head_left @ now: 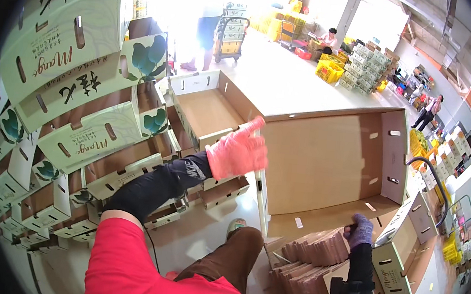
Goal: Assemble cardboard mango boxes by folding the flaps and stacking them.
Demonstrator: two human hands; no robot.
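Observation:
A large open cardboard box [325, 161], brown inside, is tilted in front of me with its inside facing me. My left hand [238, 152], in a coral-pink glove, is closed at the box's left edge, its thumb pointing up along the side. At the near right edge, my right hand [359, 231], in a grey-purple glove, has its fingers curled over the cardboard wall. Below the box lie stacks of folded brown cardboard pieces [313, 251]. Another open tray-like box [216, 108] lies just beyond my left hand.
Tall stacks of printed white cartons [77, 137] fill my left side. Smaller open boxes [400, 265] stand at my right, near a dark curved handle [436, 183]. Farther off are a loaded hand truck [231, 39], yellow crates [329, 70], carton stacks [368, 66] and other people [430, 112].

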